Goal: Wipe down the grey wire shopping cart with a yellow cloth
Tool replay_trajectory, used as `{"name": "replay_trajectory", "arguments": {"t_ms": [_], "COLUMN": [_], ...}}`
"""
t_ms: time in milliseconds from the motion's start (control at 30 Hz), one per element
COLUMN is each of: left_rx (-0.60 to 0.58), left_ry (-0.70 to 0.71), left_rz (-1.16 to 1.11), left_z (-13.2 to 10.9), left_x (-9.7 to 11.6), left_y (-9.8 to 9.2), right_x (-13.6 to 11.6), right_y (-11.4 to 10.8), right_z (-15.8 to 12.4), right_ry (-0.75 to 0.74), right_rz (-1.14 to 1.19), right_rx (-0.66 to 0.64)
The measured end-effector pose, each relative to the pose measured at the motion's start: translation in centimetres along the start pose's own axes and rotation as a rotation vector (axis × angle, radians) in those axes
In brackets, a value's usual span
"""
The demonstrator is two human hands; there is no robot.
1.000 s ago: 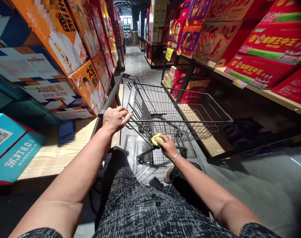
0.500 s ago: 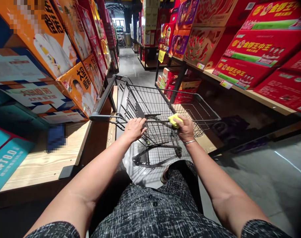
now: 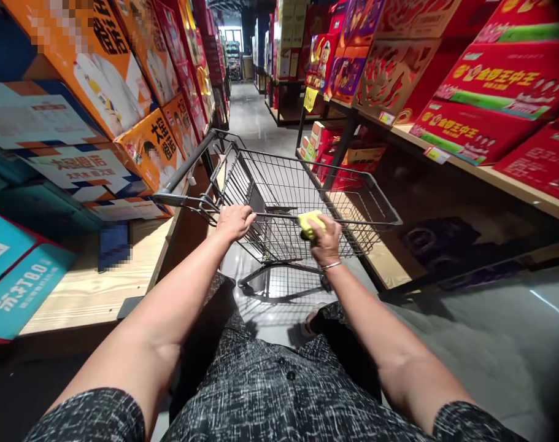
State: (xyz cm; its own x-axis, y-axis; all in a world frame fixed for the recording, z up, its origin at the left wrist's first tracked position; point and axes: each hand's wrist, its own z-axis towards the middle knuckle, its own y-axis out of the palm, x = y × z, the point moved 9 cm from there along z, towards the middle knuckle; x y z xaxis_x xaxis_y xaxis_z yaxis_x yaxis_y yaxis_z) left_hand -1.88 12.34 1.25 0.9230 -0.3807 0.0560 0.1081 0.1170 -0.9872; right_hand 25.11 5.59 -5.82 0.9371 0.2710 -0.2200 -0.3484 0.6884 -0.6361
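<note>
A dark metal wire shopping cart (image 3: 288, 245) stands sideways in front of me, its handle (image 3: 187, 169) toward the left. My left hand (image 3: 235, 222) is closed over the near top rail of the basket, close to the handle end. Farther right on that same rail, my right hand (image 3: 326, 240) grips a bunched yellow cloth (image 3: 310, 224) and presses it around the rail. Something dark shows just under the cloth, too small to make out. No goods are visible inside the basket.
At left, a wooden shelf (image 3: 143, 261) carries orange boxes (image 3: 157, 150) and a turquoise box (image 3: 26, 282). Red boxes (image 3: 467, 132) are stacked on the right shelf, near the cart's far end. The grey aisle floor (image 3: 251, 110) runs away ahead between the shelves.
The right hand with the yellow cloth has slid left along the rail, nearer the left hand. The cart and left hand appear slightly farther left and higher in view.
</note>
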Motion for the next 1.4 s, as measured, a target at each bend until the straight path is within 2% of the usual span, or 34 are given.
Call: {"name": "replay_trajectory", "arguments": {"t_ms": [100,167,233,300,400,467,533,633,733,833,900,1000,1100,1233,1300,1400], "left_rx": [0.0,0.003,0.002,0.006,0.01,0.009,0.012,0.032,0.047,0.05,0.044,0.026,0.02,0.019,0.021,0.032], "left_ry": [-0.029,-0.051,-0.064,-0.065,-0.062,-0.064,-0.062,-0.066,-0.066,-0.065,-0.068,-0.074,-0.076,-0.075,-0.068,-0.059], "left_rz": [0.011,0.011,-0.002,-0.02,-0.022,-0.019,-0.026,-0.04,-0.045,-0.043,-0.042,-0.038,-0.03,-0.04,-0.052,-0.062], "left_z": [0.3,0.3,0.4,0.5,0.7,0.8,0.8,0.7,0.5,0.3,0.3,0.3,0.2,0.1,0.0,-0.1], "left_x": [-2.0,-3.2,-4.0,-4.2,-3.7,-3.3,-3.0,-2.9,-2.8,-2.6,-2.5,-2.5,-2.4,-2.3,-2.3,-2.3], "left_y": [-0.2,-0.1,0.2,0.3,0.3,0.4,0.5,0.6,0.6,0.5,0.4,0.4,0.4,0.3,0.3,0.3], "right_x": [-5.8,-7.4,-7.2,-5.8,-3.5,-2.8,-3.3,-6.0,-9.8,-11.2,-10.5,-8.4,-6.7,-7.4,-8.5,-9.5], "right_y": [4.7,7.9,10.9,13.1,14.8,15.1,14.9,14.0,11.9,10.7,11.3,13.1,13.9,13.8,12.9,9.8], "right_z": [-0.2,-1.4,-3.5,-6.1,-9.4,-10.2,-9.5,-6.4,-3.0,-1.8,-2.5,-5.0,-6.7,-6.3,-5.5,-3.6], "right_ry": [-0.149,-0.195,-0.177,-0.114,-0.03,0.002,0.007,-0.074,-0.229,-0.272,-0.229,-0.174,-0.144,-0.192,-0.232,-0.244], "right_rz": [0.025,0.035,0.033,0.009,-0.035,-0.047,-0.038,0.033,0.16,0.211,0.179,0.105,0.048,0.057,0.096,0.155], "right_rx": [-0.139,-0.273,-0.414,-0.528,-0.609,-0.608,-0.58,-0.478,-0.285,-0.174,-0.22,-0.38,-0.468,-0.537,-0.518,-0.356]}}
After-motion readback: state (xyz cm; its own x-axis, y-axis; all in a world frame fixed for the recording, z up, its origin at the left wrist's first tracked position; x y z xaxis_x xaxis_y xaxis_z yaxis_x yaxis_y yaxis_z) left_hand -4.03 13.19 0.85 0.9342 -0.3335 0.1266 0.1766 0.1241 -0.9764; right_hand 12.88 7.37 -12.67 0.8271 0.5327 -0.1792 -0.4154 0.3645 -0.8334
